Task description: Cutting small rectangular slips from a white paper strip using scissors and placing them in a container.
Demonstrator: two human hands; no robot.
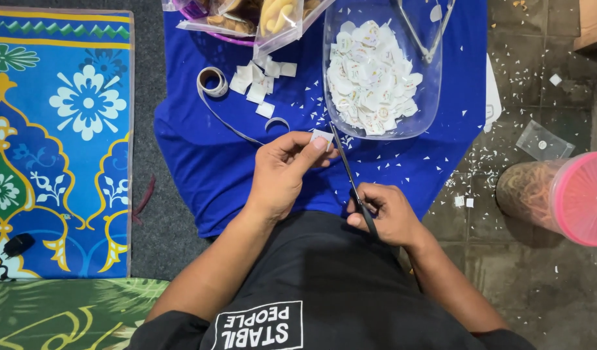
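Note:
My left hand (282, 172) pinches a small white paper label (322, 137) between thumb and fingers, at the end of a long paper strip (230, 123) that trails from a small roll (213, 81). Dark scissors (348, 170) are gripped in my right hand (386, 214), with the blades reaching up to the label's right edge. Both hands hover over a blue cloth (214, 168) spread on the floor. A clear plastic container (383, 123) just beyond holds several cut white labels.
Loose cut labels (263, 81) lie on the cloth near the roll. Clear bags of snacks (259, 19) sit at the top. A pink-lidded jar (558, 198) lies at the right on the tiled floor. A patterned blue mat (58, 142) is on the left.

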